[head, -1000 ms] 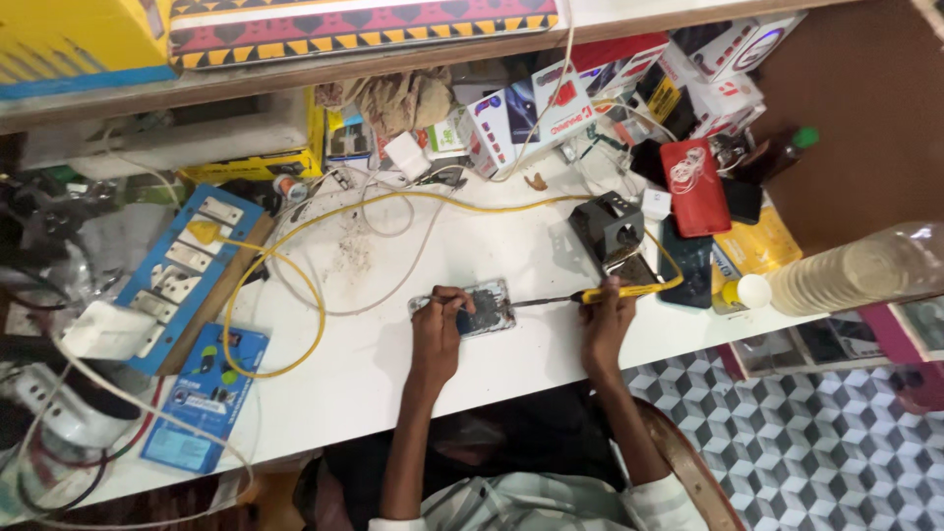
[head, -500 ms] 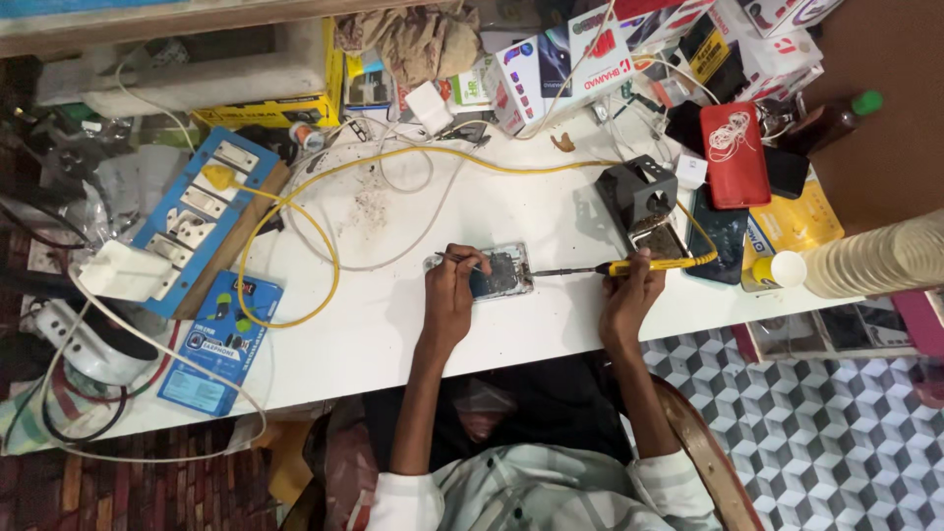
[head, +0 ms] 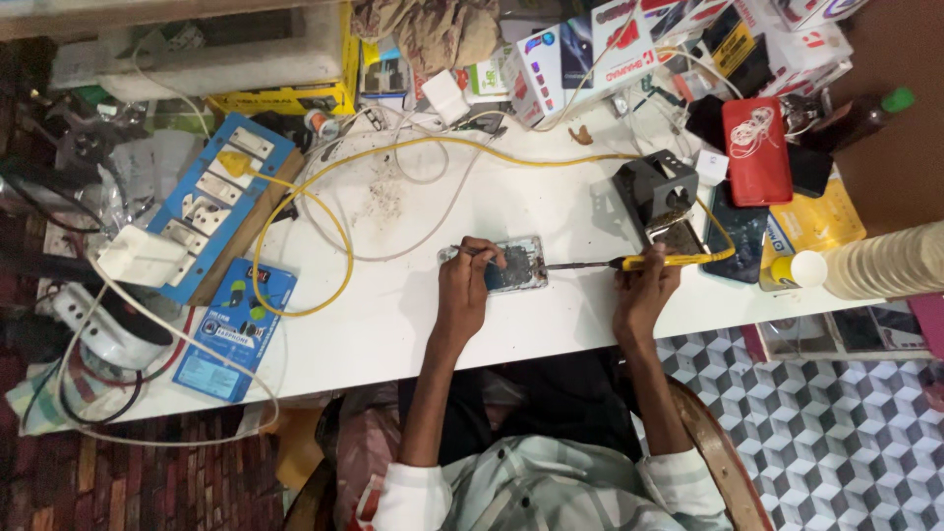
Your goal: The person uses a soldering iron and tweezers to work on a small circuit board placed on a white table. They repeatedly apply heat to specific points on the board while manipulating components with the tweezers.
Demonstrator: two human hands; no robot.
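Since the earlier frames the view has slid so that both hands sit nearer the middle, while their grips on the phone and the iron stay as they were. Largest is the white bench (head: pixel 413 324), running from 9 to 3 o'clock and crowded along its far edge. At 10 o'clock lies a blue socket board (head: pixel 221 192), and a yellow cable (head: pixel 324 211) loops from it across the bench toward 2 o'clock. At 1 o'clock stands a black iron stand (head: pixel 654 187), with a red phone case (head: pixel 757 147) just beyond it at 2 o'clock. At the centre lies the opened phone (head: pixel 516 264), flat on the bench. The left hand (head: pixel 467 285) rests on the phone's left end, its grip closed on thin tweezers (head: pixel 462 250) that touch the phone. The right hand (head: pixel 644 295), at 3 o'clock of the phone, has its grip closed round the yellow handle of a soldering iron (head: pixel 629 263), whose dark tip reaches the phone's right edge.
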